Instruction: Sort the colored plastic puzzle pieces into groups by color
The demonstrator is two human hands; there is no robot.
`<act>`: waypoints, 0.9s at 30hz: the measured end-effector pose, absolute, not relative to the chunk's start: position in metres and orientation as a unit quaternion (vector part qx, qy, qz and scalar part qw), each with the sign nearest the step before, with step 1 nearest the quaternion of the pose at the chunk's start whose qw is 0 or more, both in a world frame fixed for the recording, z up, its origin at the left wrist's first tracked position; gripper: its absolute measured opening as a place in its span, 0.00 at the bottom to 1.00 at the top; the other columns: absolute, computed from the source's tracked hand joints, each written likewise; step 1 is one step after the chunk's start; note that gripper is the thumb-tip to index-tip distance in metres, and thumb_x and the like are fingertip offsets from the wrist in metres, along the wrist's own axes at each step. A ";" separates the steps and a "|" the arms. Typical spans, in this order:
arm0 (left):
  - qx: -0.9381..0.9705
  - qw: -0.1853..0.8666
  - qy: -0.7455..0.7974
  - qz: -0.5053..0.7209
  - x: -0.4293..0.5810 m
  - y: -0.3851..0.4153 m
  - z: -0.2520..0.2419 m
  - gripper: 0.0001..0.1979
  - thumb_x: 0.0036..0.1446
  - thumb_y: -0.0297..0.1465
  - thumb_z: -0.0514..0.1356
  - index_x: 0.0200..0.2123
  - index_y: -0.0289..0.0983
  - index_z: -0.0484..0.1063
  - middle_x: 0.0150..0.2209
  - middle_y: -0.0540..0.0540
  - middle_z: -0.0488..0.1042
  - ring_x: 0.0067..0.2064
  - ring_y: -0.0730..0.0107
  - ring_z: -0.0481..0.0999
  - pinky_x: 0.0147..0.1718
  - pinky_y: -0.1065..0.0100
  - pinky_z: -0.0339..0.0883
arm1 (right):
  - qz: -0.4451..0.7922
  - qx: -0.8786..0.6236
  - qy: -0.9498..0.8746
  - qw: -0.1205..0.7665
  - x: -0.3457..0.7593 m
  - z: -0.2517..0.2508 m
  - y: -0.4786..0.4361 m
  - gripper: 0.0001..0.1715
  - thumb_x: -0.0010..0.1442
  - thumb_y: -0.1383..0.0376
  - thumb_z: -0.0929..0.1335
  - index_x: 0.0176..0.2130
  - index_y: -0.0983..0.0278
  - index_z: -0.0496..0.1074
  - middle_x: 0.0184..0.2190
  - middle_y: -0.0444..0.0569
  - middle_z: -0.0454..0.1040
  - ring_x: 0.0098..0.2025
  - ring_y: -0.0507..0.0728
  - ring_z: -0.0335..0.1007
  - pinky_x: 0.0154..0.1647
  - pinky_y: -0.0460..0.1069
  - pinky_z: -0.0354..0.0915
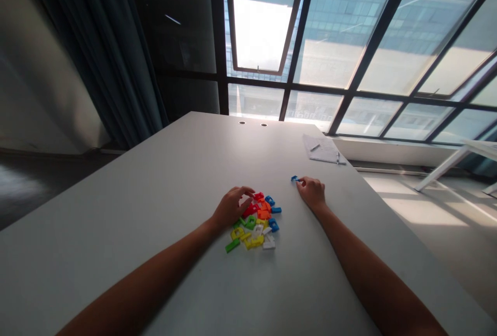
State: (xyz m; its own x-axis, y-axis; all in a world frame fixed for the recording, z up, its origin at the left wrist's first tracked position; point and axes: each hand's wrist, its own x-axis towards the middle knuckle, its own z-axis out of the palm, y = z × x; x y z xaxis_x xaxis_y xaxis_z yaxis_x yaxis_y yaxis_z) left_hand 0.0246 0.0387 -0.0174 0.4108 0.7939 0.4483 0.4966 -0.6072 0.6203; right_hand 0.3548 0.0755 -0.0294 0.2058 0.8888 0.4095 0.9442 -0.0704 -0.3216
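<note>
A small blue plastic piece [294, 178] is pinched between the thumb and fingers of my right hand [311, 192], at or just above the white table. My left hand [232, 206] rests at the left edge of a pile of small coloured plastic pieces. Its fingers are curved and apart, with the tips beside or touching red pieces [258, 196]. Orange pieces [264, 214], green pieces [250, 222], yellow pieces [254, 243] and white pieces [268, 244] lie in the pile. Several blue pieces [274, 224] sit along its right side. My left hand hides part of the pile.
Paper sheets [323, 148] with pens on top lie near the far right edge of the white table [186, 170]. Two round cable holes [264, 125] are at its far end. Beyond stand large windows [330, 61], a dark curtain [93, 51] and another white table [479, 148].
</note>
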 end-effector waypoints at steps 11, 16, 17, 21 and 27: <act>0.802 0.173 0.396 0.412 0.022 0.038 -0.011 0.07 0.64 0.30 0.59 0.40 0.40 0.78 0.37 0.47 0.80 0.39 0.67 0.77 0.38 0.67 0.73 | -0.079 -0.717 -0.651 0.237 0.361 -0.037 0.076 0.13 0.64 0.64 0.68 0.48 0.62 0.77 0.48 0.54 0.79 0.50 0.64 0.72 0.50 0.54 0.61; 0.813 0.103 0.400 0.412 -0.002 0.052 -0.004 0.07 0.64 0.30 0.58 0.40 0.40 0.78 0.37 0.47 0.81 0.40 0.65 0.77 0.41 0.65 0.73 | -0.060 -0.726 -0.661 0.181 0.360 -0.038 0.076 0.24 0.67 0.61 0.64 0.59 0.62 0.73 0.61 0.56 0.73 0.58 0.67 0.68 0.55 0.58 0.62; 0.808 0.094 0.411 0.410 -0.008 0.056 -0.005 0.07 0.64 0.30 0.58 0.40 0.40 0.78 0.37 0.47 0.81 0.40 0.65 0.77 0.41 0.65 0.73 | -0.054 -0.726 -0.664 0.170 0.360 -0.038 0.077 0.26 0.68 0.61 0.63 0.62 0.62 0.71 0.63 0.56 0.70 0.59 0.68 0.66 0.56 0.59 0.62; 0.793 0.103 0.458 0.389 -0.021 0.068 -0.016 0.07 0.63 0.32 0.59 0.39 0.40 0.79 0.36 0.48 0.81 0.36 0.65 0.76 0.39 0.64 0.72 | -0.047 -0.726 -0.666 0.162 0.359 -0.039 0.077 0.30 0.69 0.61 0.62 0.67 0.63 0.65 0.67 0.57 0.65 0.62 0.69 0.64 0.58 0.61 0.61; 0.847 0.095 0.418 0.313 -0.016 0.060 -0.017 0.08 0.63 0.31 0.59 0.40 0.41 0.79 0.37 0.48 0.81 0.39 0.65 0.77 0.42 0.64 0.70 | -0.061 -0.658 -0.700 0.272 0.359 -0.037 0.075 0.17 0.67 0.65 0.64 0.51 0.63 0.78 0.51 0.57 0.79 0.54 0.66 0.71 0.56 0.60 0.62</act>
